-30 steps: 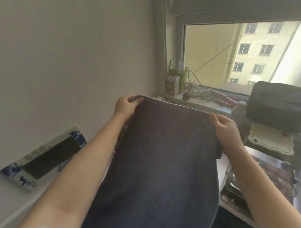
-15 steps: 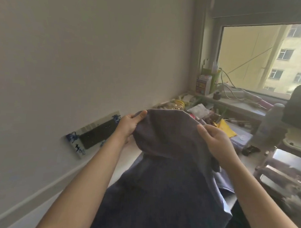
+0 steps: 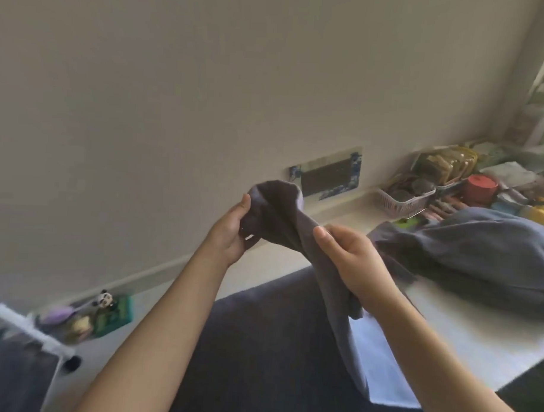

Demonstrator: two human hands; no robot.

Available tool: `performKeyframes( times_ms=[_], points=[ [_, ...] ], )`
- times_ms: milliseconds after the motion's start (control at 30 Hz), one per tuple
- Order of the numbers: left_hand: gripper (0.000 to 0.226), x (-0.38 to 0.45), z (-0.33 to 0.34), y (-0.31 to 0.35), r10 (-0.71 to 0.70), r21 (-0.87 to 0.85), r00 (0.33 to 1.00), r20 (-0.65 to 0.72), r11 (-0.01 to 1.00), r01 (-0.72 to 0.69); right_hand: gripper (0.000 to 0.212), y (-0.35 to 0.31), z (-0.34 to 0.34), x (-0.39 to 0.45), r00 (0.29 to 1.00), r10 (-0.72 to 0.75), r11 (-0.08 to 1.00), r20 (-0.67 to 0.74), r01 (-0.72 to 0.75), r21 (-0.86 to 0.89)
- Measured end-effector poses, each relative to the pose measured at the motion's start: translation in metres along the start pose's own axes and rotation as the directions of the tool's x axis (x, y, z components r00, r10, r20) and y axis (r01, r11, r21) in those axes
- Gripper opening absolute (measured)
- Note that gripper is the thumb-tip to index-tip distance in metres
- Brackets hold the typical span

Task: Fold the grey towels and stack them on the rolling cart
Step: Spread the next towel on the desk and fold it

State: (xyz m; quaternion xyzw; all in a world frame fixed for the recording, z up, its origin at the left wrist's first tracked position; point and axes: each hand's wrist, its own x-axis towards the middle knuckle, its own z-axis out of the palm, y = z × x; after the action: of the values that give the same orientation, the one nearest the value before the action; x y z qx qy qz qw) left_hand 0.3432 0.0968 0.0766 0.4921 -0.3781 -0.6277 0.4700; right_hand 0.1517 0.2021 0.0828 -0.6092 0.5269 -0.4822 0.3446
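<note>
A grey towel (image 3: 282, 224) is bunched between both hands above the white table (image 3: 463, 329). My left hand (image 3: 232, 232) grips its upper end at the left. My right hand (image 3: 352, 258) grips the towel lower down, and the rest hangs toward my lap and spreads there. A heap of more grey towels (image 3: 475, 253) lies on the table to the right. At the lower left, grey cloth (image 3: 12, 375) lies behind a white rail (image 3: 23, 326), blurred; I cannot tell if this is the cart.
A wall runs close behind the table, with a dark wall plate framed in blue and white (image 3: 327, 177). Baskets of small items (image 3: 406, 195), a red jar (image 3: 481, 188) and other clutter crowd the table's far right. Small toys and a green box (image 3: 91, 316) sit at the left.
The view has swung left and down, away from the window. My hands have come closer together and lower, so the towel, held spread wide before, is now bunched between them.
</note>
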Motion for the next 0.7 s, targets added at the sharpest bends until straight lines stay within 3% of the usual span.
performKeyframes(
  times_ms=[133, 267, 400, 533, 600, 633, 700],
  points=[
    [0.027, -0.023, -0.095, -0.027, -0.045, 0.041, 0.987, -0.153, 0.998, 0.052, 0.036, -0.001, 0.097, -0.032, 0.983, 0.046, 0.997, 0.180, -0.035, -0.064],
    [0.023, -0.040, -0.190, -0.098, -0.237, -0.111, 0.890, -0.389, 0.971, 0.210, 0.036, 0.048, 0.197, -0.070, 0.889, 0.226, 0.944, 0.399, -0.098, -0.315],
    [0.028, -0.064, -0.230, -0.153, -0.450, -0.275, 0.827, -0.337, 0.887, 0.370, 0.035, 0.087, 0.253, -0.101, 0.770, 0.376, 0.873, 0.516, -0.108, -0.476],
    [0.049, -0.064, -0.237, -0.177, -0.435, -0.150, 0.826, -0.357, 0.900, 0.409, 0.027, 0.094, 0.265, -0.107, 0.611, 0.381, 0.872, 0.694, 0.013, -0.490],
    [0.030, -0.054, -0.243, -0.185, -0.357, -0.067, 0.815, -0.456, 0.927, 0.368, 0.035, 0.097, 0.269, -0.103, 0.527, 0.384, 0.885, 0.758, 0.023, -0.464],
    [0.033, -0.049, -0.246, -0.187, -0.323, -0.020, 0.788, -0.524, 0.930, 0.368, 0.039, 0.099, 0.271, -0.101, 0.525, 0.397, 0.881, 0.753, 0.014, -0.474],
    [0.038, -0.041, -0.248, -0.187, -0.288, 0.051, 0.743, -0.604, 0.917, 0.397, 0.041, 0.105, 0.276, -0.092, 0.598, 0.418, 0.868, 0.684, -0.040, -0.495]
  ],
)
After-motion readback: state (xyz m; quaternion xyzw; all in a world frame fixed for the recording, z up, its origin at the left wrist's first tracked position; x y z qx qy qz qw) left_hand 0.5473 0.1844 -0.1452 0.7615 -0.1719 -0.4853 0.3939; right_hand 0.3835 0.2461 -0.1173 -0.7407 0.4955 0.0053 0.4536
